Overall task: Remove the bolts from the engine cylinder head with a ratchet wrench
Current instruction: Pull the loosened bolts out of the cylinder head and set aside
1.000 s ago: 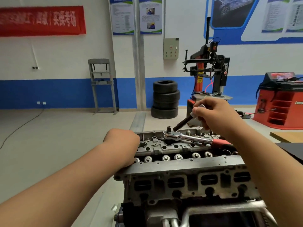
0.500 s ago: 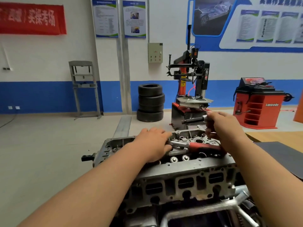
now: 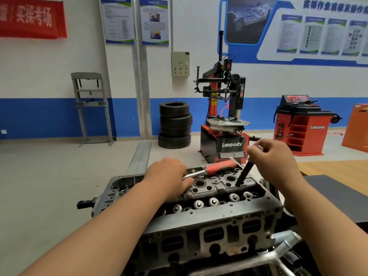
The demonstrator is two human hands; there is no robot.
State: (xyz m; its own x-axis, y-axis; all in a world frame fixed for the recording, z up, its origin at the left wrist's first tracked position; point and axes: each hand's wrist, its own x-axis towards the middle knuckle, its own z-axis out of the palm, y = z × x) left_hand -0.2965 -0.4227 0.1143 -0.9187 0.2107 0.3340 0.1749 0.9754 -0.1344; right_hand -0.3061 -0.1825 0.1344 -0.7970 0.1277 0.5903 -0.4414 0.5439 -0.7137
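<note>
Head view looks down over both my forearms at the cylinder head (image 3: 199, 218), which sits in the near centre of the scene with its ported side wall facing me. A row of shiny valve tops runs along its near edge, and open round bores run down its middle.

My left hand (image 3: 169, 174) lies palm down on the top of the cylinder head, left of centre. Its fingers are curled over the head end of the ratchet wrench (image 3: 219, 167) and hide that end completely. The wrench's bright shank comes out from under the hand, and its red handle points away to the far right, above the far edge of the casting.

My right hand (image 3: 274, 160) is raised over the right end of the cylinder head. Its fingers are bunched together, pinching the top of a long black bolt (image 3: 245, 174). The bolt hangs tilted, with its lower tip touching the top face near the right-hand bore. I cannot tell whether the tip sits in a hole.

A dark surface (image 3: 338, 196) lies to the right of the engine. Far across the floor stands a stack of tyres (image 3: 175, 124). A tyre changer (image 3: 225, 116) is just to their right, and a red wheel balancer (image 3: 300, 124) stands further right. A grey press frame (image 3: 91, 108) stands against the far wall to the left, below a red banner (image 3: 31, 18).
</note>
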